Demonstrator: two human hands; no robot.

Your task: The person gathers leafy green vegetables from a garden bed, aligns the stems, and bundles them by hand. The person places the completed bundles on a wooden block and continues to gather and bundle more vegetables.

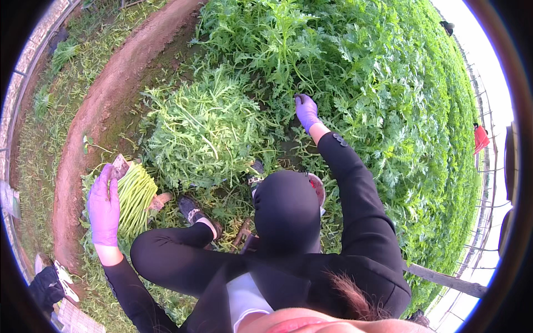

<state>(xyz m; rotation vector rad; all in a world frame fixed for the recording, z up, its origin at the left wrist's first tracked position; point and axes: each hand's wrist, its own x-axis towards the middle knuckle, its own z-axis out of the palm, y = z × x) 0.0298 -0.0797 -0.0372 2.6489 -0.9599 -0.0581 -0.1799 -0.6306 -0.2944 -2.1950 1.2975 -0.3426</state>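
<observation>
My left hand [104, 206], in a purple glove, lies along the left side of a bundle of green stems [135, 200]. Its fingertips are by a flat, dirt-stained piece [120, 166] at the bundle's top; whether they grip it I cannot tell. The bundle rests in a holder with a wooden part [160, 201] showing on its right. My right hand [307, 110], also gloved in purple, has curled, dirty fingertips at the base of the standing leafy green plants [287, 62]; what is between them is hidden. A large heap of cut leafy greens [204, 129] lies between my hands.
A round container with something red [317, 189] stands beside my right knee. An earth ridge [95, 108] curves along the left. Another person's shoe [65, 281] is at the lower left. A wooden pole [445, 279] juts out at the right, and a red item [481, 139] hangs beyond the plants.
</observation>
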